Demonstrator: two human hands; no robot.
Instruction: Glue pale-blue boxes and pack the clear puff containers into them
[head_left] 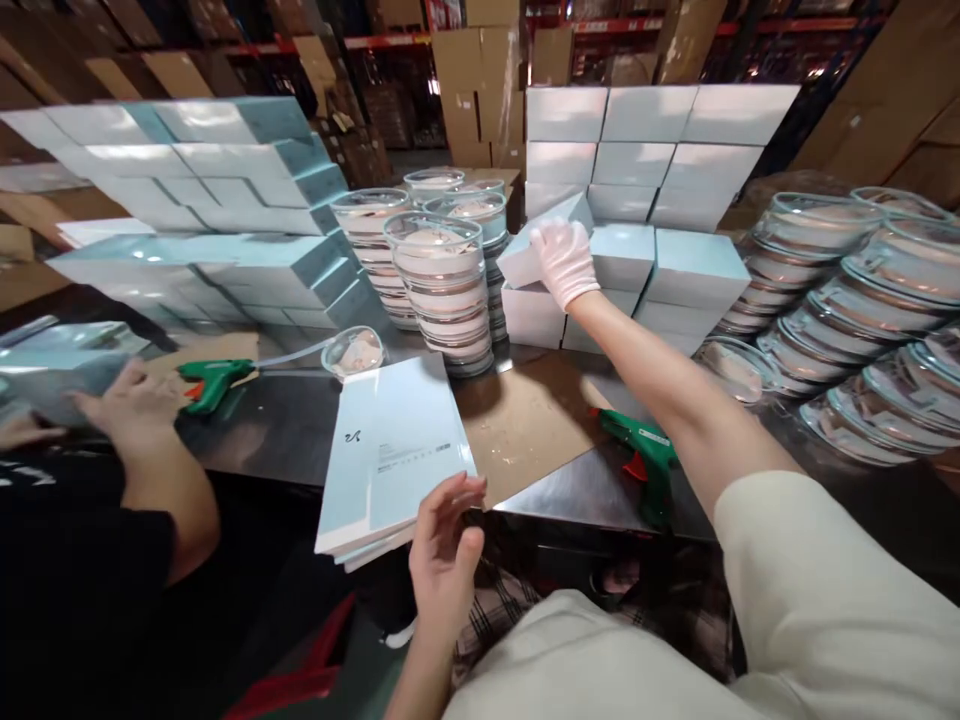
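Note:
In a white glove, my right hand (pixel 564 262) grips a light-blue and white box (pixel 523 256). That box sits tilted on top of the front row of the right-hand box stack (pixel 611 258). Bare and loosely curled, my left hand (pixel 447 548) has its fingers apart and nothing in it. Beside its fingertips lies a small pile of flat, pale blue printed sheets or folded cartons (pixel 401 450), partly over the table edge. A brown cardboard sheet (pixel 525 425) is on the table between my hands. Below my right forearm rests a green glue gun (pixel 646 455) with an orange trigger.
Stacks of clear round containers (pixel 442 290) stand mid-table, with more stacked containers (pixel 870 310) at the right. Many boxes (pixel 217 200) are piled at the left. A co-worker's hand (pixel 139 400) is near another green glue gun (pixel 214 383). One round container (pixel 352 352) lies apart.

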